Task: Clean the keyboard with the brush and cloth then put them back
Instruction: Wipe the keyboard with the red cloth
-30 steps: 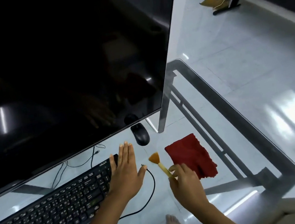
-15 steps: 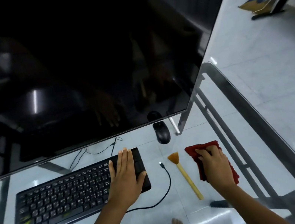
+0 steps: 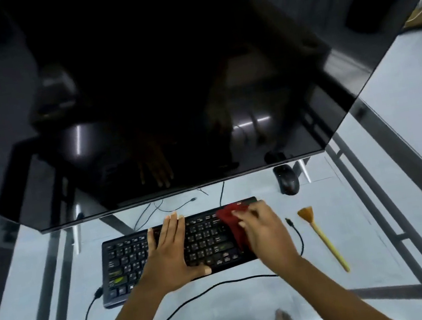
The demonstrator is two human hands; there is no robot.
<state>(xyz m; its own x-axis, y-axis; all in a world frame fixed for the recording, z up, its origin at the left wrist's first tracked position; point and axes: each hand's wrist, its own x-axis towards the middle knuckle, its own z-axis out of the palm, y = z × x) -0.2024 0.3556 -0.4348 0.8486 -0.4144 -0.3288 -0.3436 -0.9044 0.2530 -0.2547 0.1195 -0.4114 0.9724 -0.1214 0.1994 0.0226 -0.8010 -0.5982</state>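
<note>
A black keyboard (image 3: 206, 240) lies on the glass desk in front of the monitor. My left hand (image 3: 168, 253) rests flat on its middle keys, fingers spread, holding nothing. My right hand (image 3: 265, 231) presses a red cloth (image 3: 229, 219) onto the keyboard's right end; most of the cloth is hidden under the hand. A small brush (image 3: 322, 237) with a yellow handle and orange bristles lies on the glass to the right of the keyboard, bristles pointing away from me, untouched.
A large dark monitor (image 3: 166, 97) overhangs the back of the desk. A black mouse (image 3: 287, 183) sits behind the keyboard at the right. The keyboard cable (image 3: 199, 296) loops across the glass desk (image 3: 379, 204) near me. My feet show through the glass.
My right hand let go of the brush, took the red cloth from the desk and carried it left onto the keyboard. My left hand slid from the keyboard's right end to its middle.
</note>
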